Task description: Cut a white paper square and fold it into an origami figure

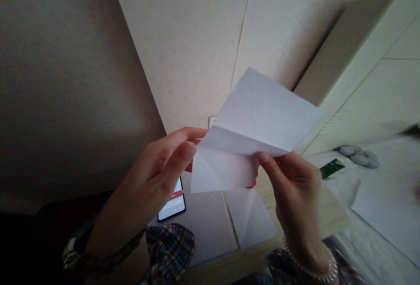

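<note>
A creased sheet of white paper (262,110) is held up in front of me, its fold line running across the middle and its lower part bent toward me. My right hand (297,184) pinches it at the fold, thumb on the near side and the fingers mostly hidden behind. At the paper's left edge is my left hand (164,162), fingers stretched out and partly behind the sheet. Its thumb stands apart from the fingers, close to the edge; whether it touches the paper I cannot tell.
Below lie more white paper sheets (210,228) on a wooden table (331,210), with a lit phone (172,206) to the left. Something red peeks out behind the held sheet. A wall (190,36) rises ahead; at right are a pale panel (364,62) and a green packet (332,168).
</note>
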Available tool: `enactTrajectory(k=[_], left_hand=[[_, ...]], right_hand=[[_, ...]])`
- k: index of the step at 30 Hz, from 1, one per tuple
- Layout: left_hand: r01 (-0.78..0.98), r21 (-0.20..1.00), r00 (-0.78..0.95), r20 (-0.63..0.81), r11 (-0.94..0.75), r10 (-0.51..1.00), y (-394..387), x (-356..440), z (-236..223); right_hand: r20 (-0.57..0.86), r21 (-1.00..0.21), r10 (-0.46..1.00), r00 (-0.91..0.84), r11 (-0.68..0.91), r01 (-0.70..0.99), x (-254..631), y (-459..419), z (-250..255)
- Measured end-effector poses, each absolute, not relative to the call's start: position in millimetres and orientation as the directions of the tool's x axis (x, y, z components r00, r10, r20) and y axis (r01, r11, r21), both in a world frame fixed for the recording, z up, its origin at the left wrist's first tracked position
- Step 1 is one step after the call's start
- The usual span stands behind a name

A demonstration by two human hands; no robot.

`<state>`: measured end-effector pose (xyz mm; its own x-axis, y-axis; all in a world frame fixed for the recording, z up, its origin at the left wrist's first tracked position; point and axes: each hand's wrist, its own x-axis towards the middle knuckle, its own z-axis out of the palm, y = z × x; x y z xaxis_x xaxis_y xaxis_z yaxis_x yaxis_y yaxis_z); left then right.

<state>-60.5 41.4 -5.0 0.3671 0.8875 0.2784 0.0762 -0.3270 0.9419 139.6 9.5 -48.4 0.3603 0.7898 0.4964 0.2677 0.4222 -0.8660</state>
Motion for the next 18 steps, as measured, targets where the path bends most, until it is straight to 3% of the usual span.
enactTrajectory(k=[3,6,12,16,18], left_hand=[[-0.034,0.962,0.447,0.257,-0.271,0.857,42,-60,-6],[-0.024,0.964,0.374,0.255,-0.266,0.891,43,-57,-4],[0.305,0.884,0.213,0.3,-0.355,0.93,45,-60,-8],[0.523,0.75,0.303,0.281,-0.405,0.911,47,-61,-10],[0.586,0.702,0.353,0.228,-0.404,0.908,46,-58,-11]], right_hand=[[0.437,-0.899,0.805,0.402,0.378,0.22,135,7,-53],[0.336,-0.942,0.858,0.39,0.308,0.133,132,7,-56],[0.279,-0.96,0.91,0.306,0.265,0.087,142,18,-63],[0.481,-0.859,0.783,0.394,0.33,0.392,155,22,-65],[0.58,-0.741,0.78,0.237,0.383,0.552,156,20,-61]])
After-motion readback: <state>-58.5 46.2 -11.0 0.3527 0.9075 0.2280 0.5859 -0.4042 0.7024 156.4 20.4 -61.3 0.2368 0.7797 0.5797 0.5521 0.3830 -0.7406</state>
